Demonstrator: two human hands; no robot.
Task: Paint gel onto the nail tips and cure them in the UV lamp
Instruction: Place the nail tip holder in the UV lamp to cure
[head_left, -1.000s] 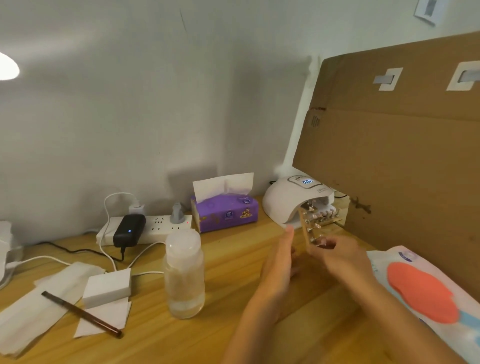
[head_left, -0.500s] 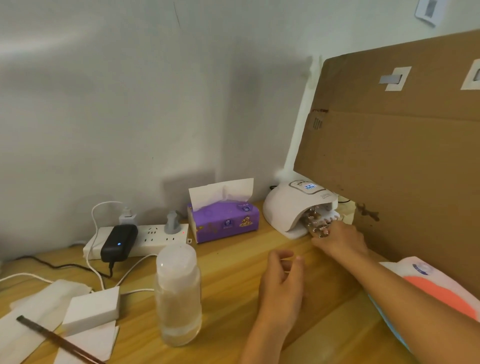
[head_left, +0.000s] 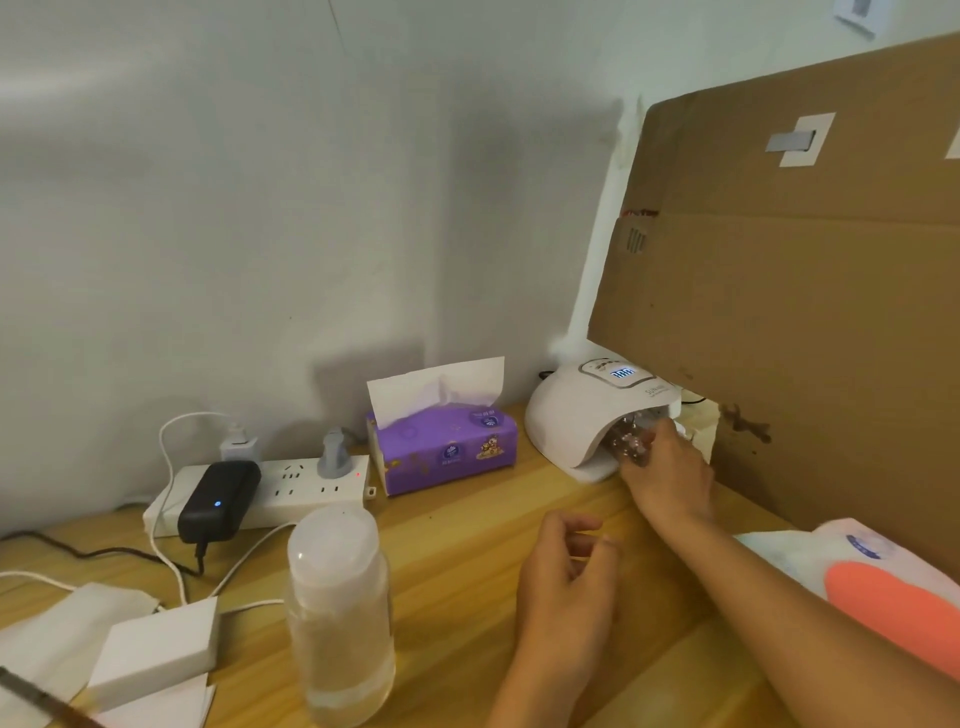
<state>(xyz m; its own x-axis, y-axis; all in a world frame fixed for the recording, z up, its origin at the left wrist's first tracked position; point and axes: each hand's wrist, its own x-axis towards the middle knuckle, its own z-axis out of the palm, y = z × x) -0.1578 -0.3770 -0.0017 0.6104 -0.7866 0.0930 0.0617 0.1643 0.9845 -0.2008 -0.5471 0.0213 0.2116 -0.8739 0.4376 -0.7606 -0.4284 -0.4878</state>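
UV lamp (head_left: 587, 415): white dome on the counter (head_left: 467, 545), display lit.
Nail tips (head_left: 631, 441): on a holder, at the lamp's mouth.
Right hand (head_left: 670, 467): fingers grasping the holder's near end.
Left hand (head_left: 566, 577): before the lamp, fingers loosely curled, holding nothing.
Step in hand: loading for cure. Slide the holder in level, clear of the lamp's roof.
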